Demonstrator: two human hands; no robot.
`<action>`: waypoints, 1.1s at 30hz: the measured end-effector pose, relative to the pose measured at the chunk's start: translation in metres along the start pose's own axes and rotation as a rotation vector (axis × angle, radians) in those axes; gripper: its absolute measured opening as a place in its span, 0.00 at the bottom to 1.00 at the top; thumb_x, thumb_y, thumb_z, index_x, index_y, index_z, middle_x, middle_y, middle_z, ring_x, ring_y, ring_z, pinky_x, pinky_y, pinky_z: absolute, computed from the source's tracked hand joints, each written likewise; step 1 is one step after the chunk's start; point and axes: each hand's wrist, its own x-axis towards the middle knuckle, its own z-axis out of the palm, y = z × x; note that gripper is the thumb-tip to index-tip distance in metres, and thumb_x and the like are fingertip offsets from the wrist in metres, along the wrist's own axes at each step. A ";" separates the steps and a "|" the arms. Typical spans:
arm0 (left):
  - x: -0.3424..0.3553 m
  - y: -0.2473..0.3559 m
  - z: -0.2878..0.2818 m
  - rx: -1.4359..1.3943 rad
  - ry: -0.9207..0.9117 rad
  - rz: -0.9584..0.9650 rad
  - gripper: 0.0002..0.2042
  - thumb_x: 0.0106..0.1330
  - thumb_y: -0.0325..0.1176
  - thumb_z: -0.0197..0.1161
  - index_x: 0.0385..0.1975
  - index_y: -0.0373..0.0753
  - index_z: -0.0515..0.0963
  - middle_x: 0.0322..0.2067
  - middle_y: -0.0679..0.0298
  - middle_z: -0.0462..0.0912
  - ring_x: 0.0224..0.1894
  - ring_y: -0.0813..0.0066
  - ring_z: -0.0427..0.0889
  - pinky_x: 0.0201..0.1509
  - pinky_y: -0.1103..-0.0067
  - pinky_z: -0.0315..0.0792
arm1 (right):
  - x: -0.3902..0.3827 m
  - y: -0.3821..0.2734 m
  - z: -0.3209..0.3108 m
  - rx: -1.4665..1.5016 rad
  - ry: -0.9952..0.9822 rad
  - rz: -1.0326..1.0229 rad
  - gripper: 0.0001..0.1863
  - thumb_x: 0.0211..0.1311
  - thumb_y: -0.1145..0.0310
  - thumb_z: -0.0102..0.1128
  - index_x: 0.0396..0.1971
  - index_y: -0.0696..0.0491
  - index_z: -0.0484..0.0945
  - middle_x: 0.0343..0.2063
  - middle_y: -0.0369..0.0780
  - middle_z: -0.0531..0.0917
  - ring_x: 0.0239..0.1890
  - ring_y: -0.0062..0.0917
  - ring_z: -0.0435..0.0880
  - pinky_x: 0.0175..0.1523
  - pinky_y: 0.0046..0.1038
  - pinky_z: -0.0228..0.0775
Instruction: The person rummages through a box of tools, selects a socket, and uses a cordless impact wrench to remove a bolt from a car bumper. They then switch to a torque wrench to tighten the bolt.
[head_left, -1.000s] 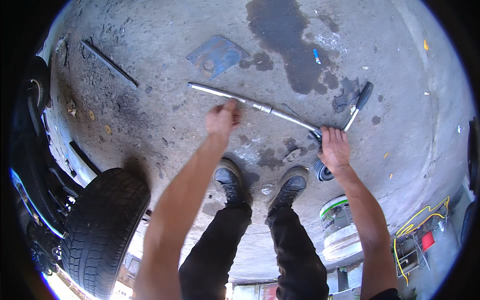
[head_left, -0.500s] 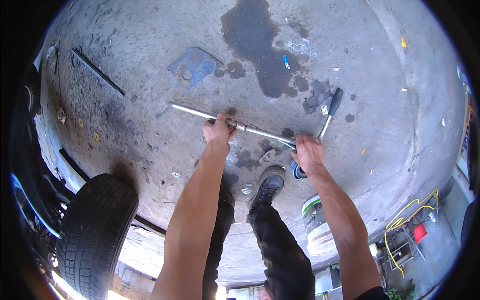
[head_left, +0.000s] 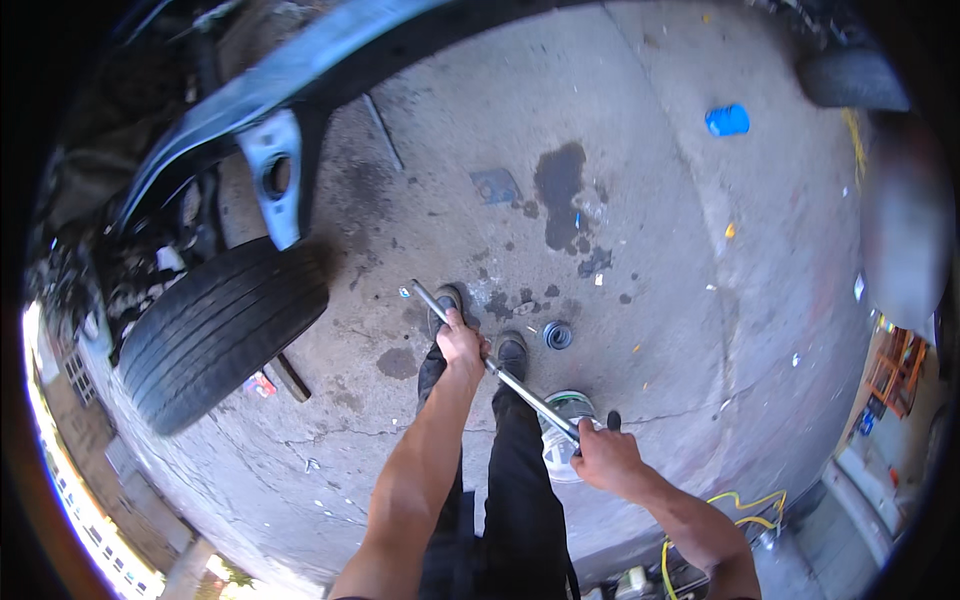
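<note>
Both hands are closed on a long, silvery socket extension bar (head_left: 535,402), which slants across in front of my legs. My left hand (head_left: 461,345) wraps its upper middle part, and the thin far end sticks out past the fingers toward my left shoe. At the lower right end my right hand (head_left: 608,460) grips the bar where a ratchet joins it. Only the dark tip of the ratchet handle (head_left: 613,420) shows above the knuckles; the ratchet head is hidden in the hand. Below the bar is a clear bucket (head_left: 570,406) with a green rim.
A tyre (head_left: 225,335) and a vehicle's blue-grey frame (head_left: 300,75) fill the left. A round, ringed dark object (head_left: 558,335) lies by my right shoe (head_left: 512,352). Farther off are a flat metal plate (head_left: 495,186), an oil stain (head_left: 560,195) and a blue container (head_left: 727,120).
I stand more upright, and the bar has risen off the floor toward my body, its right end now lower in view. The vehicle frame and blue container have come into view.
</note>
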 end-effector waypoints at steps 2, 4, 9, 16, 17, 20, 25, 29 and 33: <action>-0.044 0.005 -0.026 0.016 -0.020 0.066 0.19 0.78 0.51 0.46 0.30 0.41 0.63 0.13 0.67 0.63 0.10 0.74 0.62 0.12 0.74 0.59 | -0.062 -0.025 -0.005 -0.018 -0.014 0.025 0.20 0.56 0.63 0.60 0.43 0.61 0.70 0.30 0.49 0.86 0.36 0.45 0.87 0.44 0.47 0.77; -0.073 0.005 -0.054 -0.048 0.010 0.120 0.20 0.78 0.50 0.45 0.27 0.41 0.63 0.13 0.66 0.63 0.11 0.73 0.63 0.12 0.72 0.60 | -0.112 -0.036 -0.011 -0.074 -0.010 -0.028 0.21 0.56 0.63 0.59 0.44 0.62 0.70 0.32 0.51 0.86 0.38 0.46 0.87 0.45 0.48 0.77; -0.115 0.081 -0.206 -0.039 0.396 0.434 0.20 0.77 0.50 0.48 0.27 0.42 0.62 0.12 0.69 0.62 0.10 0.75 0.62 0.11 0.74 0.59 | -0.241 -0.049 -0.008 -0.287 -0.072 0.007 0.24 0.56 0.59 0.61 0.46 0.62 0.71 0.36 0.53 0.86 0.42 0.47 0.86 0.49 0.48 0.74; -0.292 0.078 -0.411 -0.567 -0.075 0.412 0.18 0.72 0.49 0.59 0.26 0.45 0.65 0.14 0.74 0.63 0.11 0.82 0.61 0.13 0.79 0.58 | -0.247 -0.134 0.017 -0.167 0.019 -0.131 0.19 0.54 0.61 0.62 0.40 0.58 0.73 0.27 0.47 0.83 0.32 0.41 0.85 0.40 0.41 0.75; -0.313 0.063 -0.424 -0.573 -0.091 0.421 0.18 0.71 0.49 0.61 0.26 0.46 0.65 0.14 0.73 0.64 0.12 0.82 0.62 0.13 0.79 0.59 | -0.244 -0.161 0.026 -0.115 0.030 -0.123 0.18 0.54 0.61 0.62 0.39 0.58 0.73 0.25 0.46 0.83 0.30 0.39 0.85 0.38 0.40 0.75; -0.357 0.022 -0.458 -0.647 -0.354 0.364 0.18 0.71 0.49 0.62 0.27 0.43 0.68 0.18 0.70 0.69 0.15 0.80 0.69 0.18 0.78 0.66 | -0.240 -0.266 0.057 0.095 -0.002 -0.372 0.12 0.55 0.68 0.60 0.36 0.57 0.73 0.18 0.38 0.77 0.22 0.26 0.79 0.27 0.34 0.71; -0.370 0.015 -0.550 -0.857 -0.590 0.452 0.20 0.75 0.47 0.55 0.55 0.40 0.73 0.52 0.63 0.79 0.55 0.69 0.79 0.57 0.63 0.77 | -0.268 -0.454 0.158 0.168 -0.023 -0.798 0.13 0.57 0.69 0.60 0.40 0.59 0.76 0.28 0.43 0.84 0.29 0.27 0.84 0.33 0.31 0.75; -0.361 0.015 -0.672 -1.066 -0.692 0.433 0.23 0.74 0.56 0.48 0.60 0.48 0.68 0.54 0.62 0.77 0.59 0.64 0.76 0.60 0.57 0.73 | -0.293 -0.569 0.261 -0.123 0.071 -0.838 0.20 0.60 0.59 0.64 0.41 0.61 0.76 0.31 0.47 0.85 0.35 0.32 0.86 0.41 0.34 0.76; -0.352 0.007 -0.780 -1.226 -0.564 0.467 0.31 0.71 0.62 0.47 0.67 0.49 0.63 0.61 0.59 0.72 0.64 0.58 0.71 0.61 0.47 0.68 | -0.307 -0.655 0.350 -0.359 -0.054 -0.857 0.29 0.63 0.48 0.57 0.41 0.65 0.75 0.35 0.57 0.84 0.42 0.46 0.86 0.46 0.42 0.76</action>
